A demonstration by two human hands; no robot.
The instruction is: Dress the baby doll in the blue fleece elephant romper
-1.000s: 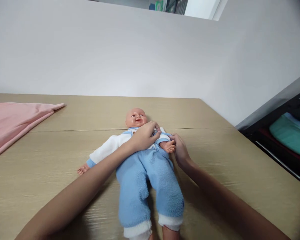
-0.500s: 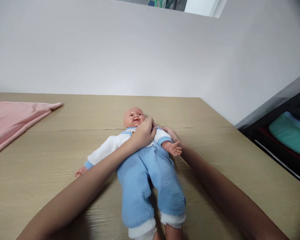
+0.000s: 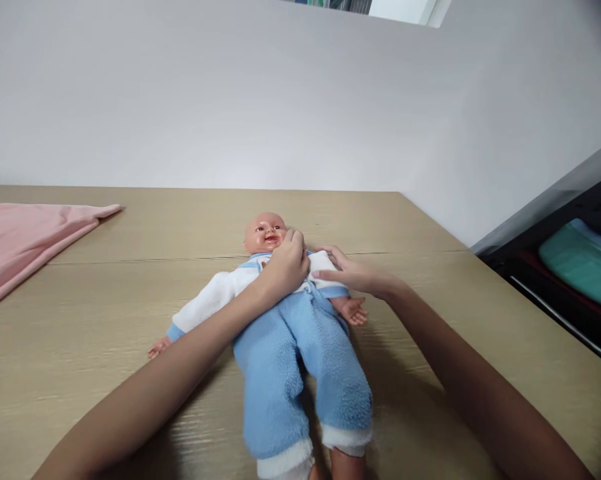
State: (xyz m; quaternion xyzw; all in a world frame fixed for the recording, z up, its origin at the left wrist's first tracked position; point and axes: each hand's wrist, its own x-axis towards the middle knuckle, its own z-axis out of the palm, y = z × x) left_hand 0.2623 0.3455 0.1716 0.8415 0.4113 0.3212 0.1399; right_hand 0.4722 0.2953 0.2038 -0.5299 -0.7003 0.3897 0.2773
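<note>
A baby doll (image 3: 300, 360) lies on its back on the table, its head away from me, dressed in light blue fleece trousers and a white jacket (image 3: 217, 293) with blue trim. Across the doll's chest reaches my left hand (image 3: 287, 260), closed on the jacket near the collar, just below the doll's cheek. My right hand (image 3: 353, 272) is at the sleeve (image 3: 325, 270) on the doll's right-of-view arm, thumb on top and fingers behind, holding the cloth. The doll's small hand (image 3: 354, 311) sticks out of that sleeve's blue cuff.
A pink cloth (image 3: 25, 240) lies on the wooden table (image 3: 130, 400) at the left. Behind the table stands a pale wall (image 3: 230, 100). To the right, beyond the table edge, a dark rack (image 3: 525, 267) holds folded green fabric (image 3: 580, 263).
My right hand has come from behind the doll's shoulder to the outside of the sleeve. The sleeve now reaches further down the doll's arm. My left hand stays at the collar.
</note>
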